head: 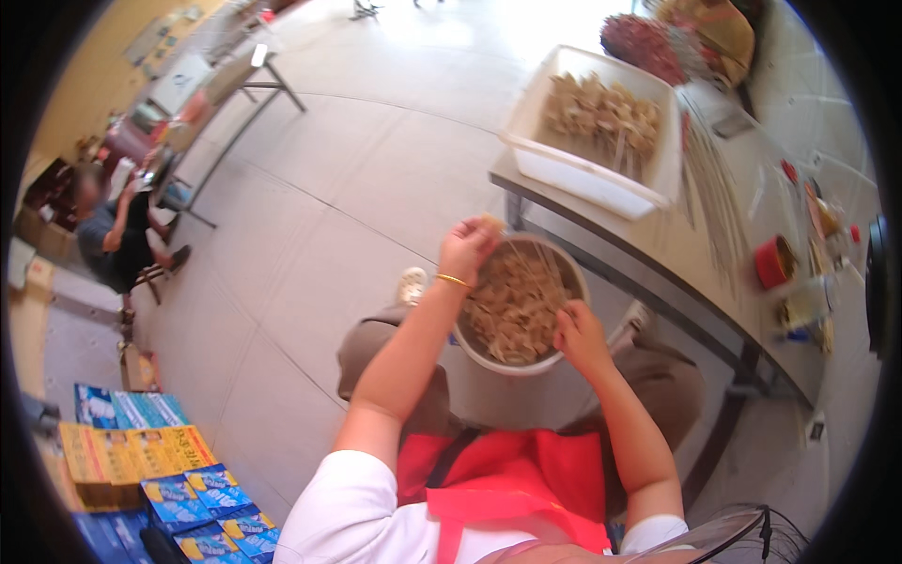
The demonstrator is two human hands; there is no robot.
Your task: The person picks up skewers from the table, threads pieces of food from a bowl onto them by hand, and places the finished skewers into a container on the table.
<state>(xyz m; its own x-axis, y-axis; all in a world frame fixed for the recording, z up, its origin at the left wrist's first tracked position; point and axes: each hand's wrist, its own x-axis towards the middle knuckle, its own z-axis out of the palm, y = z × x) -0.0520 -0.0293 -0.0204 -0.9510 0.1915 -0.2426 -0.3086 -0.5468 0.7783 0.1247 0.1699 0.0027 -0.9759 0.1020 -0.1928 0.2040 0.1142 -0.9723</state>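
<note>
A round white bucket (491, 365) stands on the floor between the person's knees. Many tan, folded food pieces (511, 310) fill it; their exact kind is hard to tell. Over the bucket's far left rim, my left hand (466, 250), with a yellow bangle at the wrist, pinches a small tan piece (492, 223) between its fingertips. At the right rim, my right hand (581, 337) grips several thin skewers (552, 264), which point up and away across the bucket. Whether a skewer touches the pinched piece is blurred.
A table (627, 243) on the right holds a white plastic bin (588, 182) of skewered tan pieces (606, 116), loose sticks (715, 190) and a red tin (771, 262). Blue and yellow cartons (141, 455) stack at lower left. A person (116, 225) sits at far left.
</note>
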